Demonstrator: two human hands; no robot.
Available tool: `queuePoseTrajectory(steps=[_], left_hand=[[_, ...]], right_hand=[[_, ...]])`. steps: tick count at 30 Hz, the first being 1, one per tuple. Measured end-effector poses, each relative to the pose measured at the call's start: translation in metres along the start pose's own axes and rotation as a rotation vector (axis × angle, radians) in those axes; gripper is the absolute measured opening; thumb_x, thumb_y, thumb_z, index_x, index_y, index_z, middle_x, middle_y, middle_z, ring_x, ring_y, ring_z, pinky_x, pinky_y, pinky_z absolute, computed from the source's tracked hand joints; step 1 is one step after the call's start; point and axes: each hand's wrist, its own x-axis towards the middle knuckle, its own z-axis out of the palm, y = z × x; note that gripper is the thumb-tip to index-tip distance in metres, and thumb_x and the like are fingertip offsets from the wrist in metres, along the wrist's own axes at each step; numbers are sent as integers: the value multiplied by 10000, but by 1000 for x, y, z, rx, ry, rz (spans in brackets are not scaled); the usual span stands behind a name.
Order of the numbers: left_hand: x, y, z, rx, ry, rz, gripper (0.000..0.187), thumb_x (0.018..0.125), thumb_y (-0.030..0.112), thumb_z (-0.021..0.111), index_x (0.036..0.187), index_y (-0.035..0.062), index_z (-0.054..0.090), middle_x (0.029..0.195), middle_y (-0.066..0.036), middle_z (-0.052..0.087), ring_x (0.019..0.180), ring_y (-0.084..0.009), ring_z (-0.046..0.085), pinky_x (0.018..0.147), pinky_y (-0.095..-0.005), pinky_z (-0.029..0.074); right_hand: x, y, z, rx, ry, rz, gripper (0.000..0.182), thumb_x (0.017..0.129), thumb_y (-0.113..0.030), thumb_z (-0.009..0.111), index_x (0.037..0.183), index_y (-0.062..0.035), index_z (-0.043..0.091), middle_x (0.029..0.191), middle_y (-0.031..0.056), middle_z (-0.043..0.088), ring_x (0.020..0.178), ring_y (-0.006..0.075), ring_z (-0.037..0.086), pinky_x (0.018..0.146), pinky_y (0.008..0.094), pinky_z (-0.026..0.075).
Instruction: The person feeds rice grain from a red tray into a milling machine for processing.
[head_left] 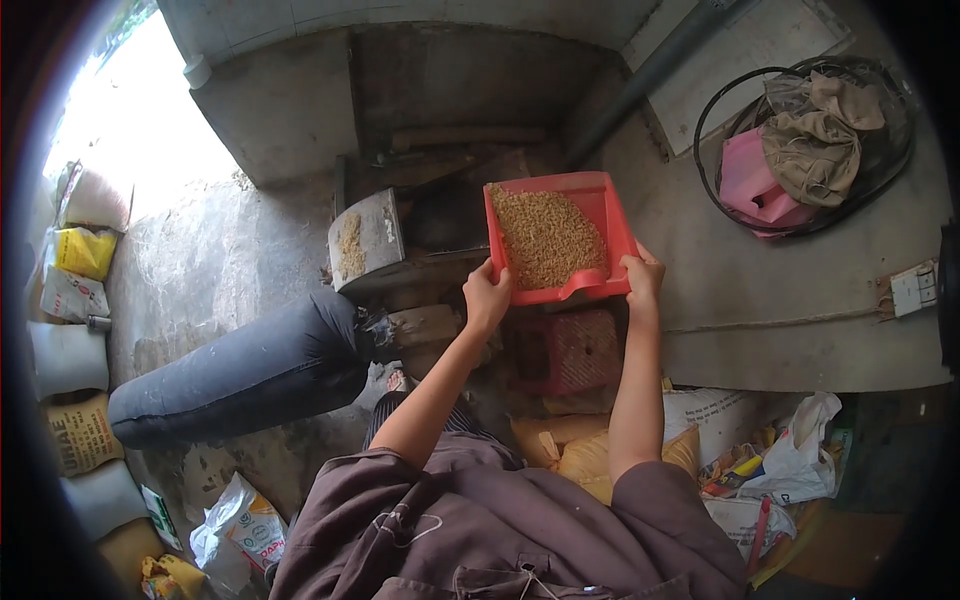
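Observation:
Between my two hands is a red plastic dustpan (612, 215), held out in front of me above the floor. A heap of pale grain (545, 240) covers most of its bottom, and the bare plastic shows along the right side. My left hand (488, 297) is closed on its near left edge. On the right edge, my right hand (643, 272) grips with the thumb on top. Just left of the dustpan stands a grey metal chute (378, 228) with a little grain on its surface. Below the dustpan is a red plastic stool (575, 350).
A long dark fabric tube (240, 375) lies on the floor at left. Filled sacks (78, 425) line the left wall, and yellow bags (590, 455) sit by my right side. On the right ledge (800, 340) rests a black hoop (705, 150) with a pink bag (755, 180).

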Motion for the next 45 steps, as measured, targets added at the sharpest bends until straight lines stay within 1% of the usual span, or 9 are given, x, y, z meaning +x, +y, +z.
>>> queuePoseTrajectory(steps=[5, 8, 11, 13, 17, 22, 29, 34, 45], left_hand=[[10, -15, 6, -65, 75, 48, 315, 808, 185, 536, 1056, -3, 586, 825, -199, 640, 805, -301, 636, 707, -346, 477], [8, -5, -2, -34, -26, -1, 313, 820, 196, 537, 1045, -14, 589, 831, -203, 640, 818, -288, 638, 717, -346, 478], [11, -13, 2, -61, 73, 70, 315, 831, 215, 540, 1041, -13, 598, 751, -174, 643, 707, -233, 649, 643, -327, 486], [7, -2, -7, -69, -31, -139, 316, 838, 225, 540, 1047, -3, 603, 648, -127, 621, 564, -164, 616, 542, -298, 467], [4, -5, -3, -170, 8, -90, 302, 840, 224, 541, 1034, 5, 615, 569, -86, 579, 469, -126, 561, 474, -283, 437], [10, -12, 1, -72, 45, 48, 284, 835, 202, 546, 1037, 13, 610, 594, -93, 589, 553, -141, 590, 538, -294, 448], [7, -1, -5, -91, 18, 16, 268, 815, 189, 561, 1011, 12, 610, 662, -128, 621, 614, -155, 611, 593, -295, 456], [-1, 6, -14, -7, -40, 100, 354, 793, 208, 601, 1094, 24, 579, 855, -158, 657, 808, -194, 648, 711, -303, 483], [-4, -3, -7, -17, -79, 142, 391, 739, 136, 593, 1093, -23, 550, 886, -208, 637, 853, -296, 631, 737, -345, 490]], right_hand=[[7, 13, -2, -28, 52, 15, 549, 613, 97, 486, 1155, 36, 551, 929, 83, 631, 730, 112, 584, 656, 218, 455], [3, 6, -2, -16, 29, 58, 549, 609, 97, 489, 1152, 38, 553, 922, 77, 631, 724, 110, 583, 649, 216, 452], [8, 14, -1, -15, 56, 14, 546, 605, 98, 487, 1143, 38, 560, 907, 71, 630, 716, 111, 580, 644, 220, 452], [9, 8, -4, -54, 47, 27, 547, 603, 99, 486, 1143, 42, 558, 904, 72, 630, 715, 112, 579, 643, 220, 452], [5, 12, -2, -31, 63, -3, 537, 594, 79, 489, 1124, 58, 566, 898, 68, 626, 688, 107, 572, 596, 213, 453], [5, 12, -4, -24, 32, 7, 537, 596, 78, 488, 1128, 59, 563, 928, 72, 625, 715, 117, 574, 625, 221, 458], [1, 13, -4, -7, 25, 10, 552, 611, 88, 482, 1156, 40, 550, 937, 78, 623, 757, 123, 583, 674, 223, 457], [-14, 8, -7, 52, -41, 13, 539, 641, 80, 471, 1173, 31, 539, 968, 86, 619, 780, 127, 584, 688, 230, 460], [-20, 21, -22, 54, -22, 28, 561, 657, 89, 450, 1212, 21, 505, 1031, 114, 612, 843, 137, 590, 749, 233, 453]])
